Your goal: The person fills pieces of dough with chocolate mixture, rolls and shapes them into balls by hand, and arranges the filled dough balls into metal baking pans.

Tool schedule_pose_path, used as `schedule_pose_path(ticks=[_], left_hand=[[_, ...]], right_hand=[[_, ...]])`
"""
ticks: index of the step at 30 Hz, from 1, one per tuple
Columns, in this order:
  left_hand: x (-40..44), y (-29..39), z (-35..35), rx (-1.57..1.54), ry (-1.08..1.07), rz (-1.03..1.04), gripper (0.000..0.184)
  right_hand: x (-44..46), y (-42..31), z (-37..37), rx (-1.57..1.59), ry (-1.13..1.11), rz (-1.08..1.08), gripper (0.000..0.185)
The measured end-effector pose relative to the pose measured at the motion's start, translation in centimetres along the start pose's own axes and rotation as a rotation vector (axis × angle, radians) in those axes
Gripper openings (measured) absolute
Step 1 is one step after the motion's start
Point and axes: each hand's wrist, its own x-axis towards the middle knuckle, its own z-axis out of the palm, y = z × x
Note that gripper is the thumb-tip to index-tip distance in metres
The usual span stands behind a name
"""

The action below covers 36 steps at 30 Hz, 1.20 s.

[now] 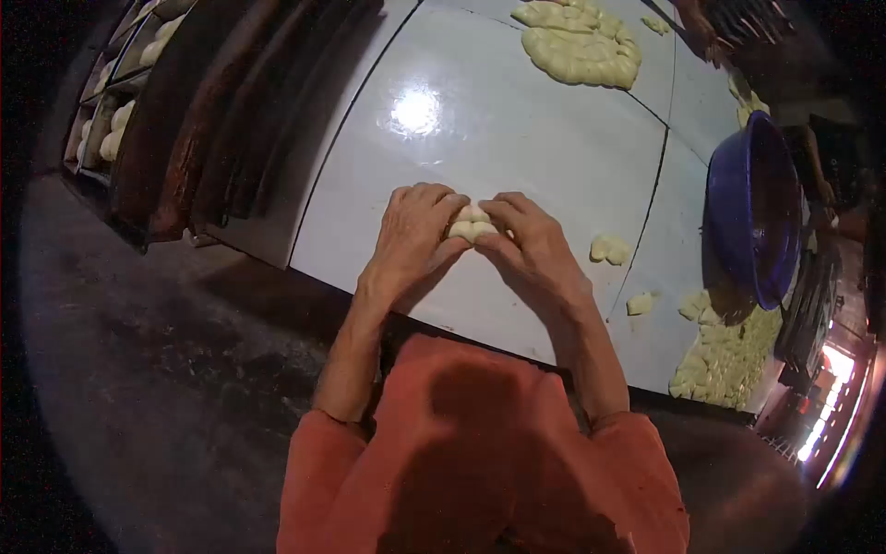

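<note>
Several small pieces of pale dough are pressed together between my two hands, at the middle of the white tiled table. From the left, my left hand curls its thumb and fingers around the dough. My right hand grips it from the other side in the same way. Parts of the dough are hidden under the fingers. Just right of my right hand lies another small dough piece, and a smaller scrap sits nearer the table edge.
A large purple basin stands on the right, with a spread of dough pieces below it. More dough lies at the far side, near another person's hand. Dark trays holding dough balls stand on the left.
</note>
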Motion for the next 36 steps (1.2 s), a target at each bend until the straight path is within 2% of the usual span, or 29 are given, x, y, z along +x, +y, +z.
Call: schedule_pose_path(ticks=[1,2,4,5,7,8,10,11,13,14,16,17,19,21,23,25,26,27,29,30,31,33,34,35,36], left_hand=[[0.1,0.4,-0.1,-0.008,-0.007,0.011,0.051],[0.2,1.0,-0.5,0.018,-0.027,-0.010,0.050],[0.5,0.9,-0.1,0.043,-0.046,0.029,0.051],[0.4,0.4,0.1,0.057,-0.082,0.044,0.067],[0.2,1.1,-0.6,0.017,-0.128,0.027,0.073],[0.0,1.3,-0.6,-0.002,-0.130,0.044,0.073],[-0.5,2.1,-0.2,0.236,-0.041,0.003,0.076],[-0.2,2.7,-0.1,0.231,-0.044,0.010,0.076],[0.6,4.5,0.2,0.115,0.024,0.063,0.062],[1.3,5.4,1.1,0.005,0.062,0.083,0.057],[2.9,7.8,3.7,-0.080,0.066,0.132,0.050],[3.6,8.9,5.4,-0.133,0.041,0.157,0.048],[5.2,10.8,9.0,-0.186,-0.033,0.234,0.044],[6.4,11.9,13.5,-0.274,-0.039,0.275,0.039],[7.1,12.6,14.7,-0.370,-0.049,0.317,0.035],[7.5,13.3,14.9,-0.330,-0.288,0.275,0.025],[7.2,13.4,15.5,-0.368,-0.157,0.312,0.018],[7.2,13.4,15.9,-0.370,-0.167,0.320,0.018],[7.0,13.4,16.3,-0.327,-0.140,0.302,0.020],[7.1,13.7,16.2,-0.322,-0.122,0.316,0.031],[7.2,14.0,16.5,-0.318,-0.126,0.319,0.031],[7.3,14.8,17.1,-0.296,0.033,0.388,0.045],[7.3,14.9,17.4,-0.291,0.033,0.385,0.045],[7.1,14.8,17.8,-0.291,-0.056,0.385,0.046],[7.0,14.7,18.1,-0.290,-0.140,0.386,0.048]], right_hand=[[0.0,-0.2,0.0,0.017,-0.083,0.025,0.032],[0.1,0.2,0.1,-0.035,-0.097,-0.038,0.032],[-0.3,0.3,-0.6,-0.034,-0.099,-0.004,0.033],[-0.8,0.5,-1.1,-0.026,-0.115,0.006,0.035],[-2.8,1.7,-2.1,-0.002,-0.056,0.101,0.039],[-3.7,2.4,-2.9,-0.052,0.128,0.181,0.040],[-6.1,4.4,-5.3,-0.131,0.480,0.300,0.039],[-7.5,5.8,-6.5,-0.135,0.486,0.306,0.039],[-10.1,8.8,-7.7,-0.685,0.416,0.327,0.032],[-10.8,10.0,-7.5,-0.684,0.421,0.333,0.032],[-11.7,11.7,-7.4,-0.461,0.395,0.159,0.025],[-12.0,11.1,-7.4,-0.461,0.402,0.163,0.025],[-12.1,9.2,-7.2,0.091,0.408,0.543,0.021],[-12.9,10.0,-6.9,0.198,0.470,0.560,0.021],[-13.0,8.5,-7.1,0.913,0.707,0.521,0.022],[-14.4,9.6,-8.2,0.859,0.667,0.598,0.023],[-15.1,10.2,-8.3,0.937,0.606,0.600,0.024],[-15.7,10.8,-8.4,1.014,0.540,0.600,0.025],[-16.4,11.6,-8.0,1.028,0.514,0.643,0.022],[-16.2,11.4,-7.5,0.953,0.540,0.634,0.024],[-16.1,11.4,-7.3,0.876,0.564,0.621,0.025],[-16.3,12.0,-7.6,0.786,0.558,0.586,0.020],[-16.4,12.1,-7.9,0.706,0.528,0.617,0.018],[-16.3,11.8,-8.1,0.626,0.497,0.647,0.016],[-15.9,11.0,-7.9,0.569,0.572,0.661,0.013]])
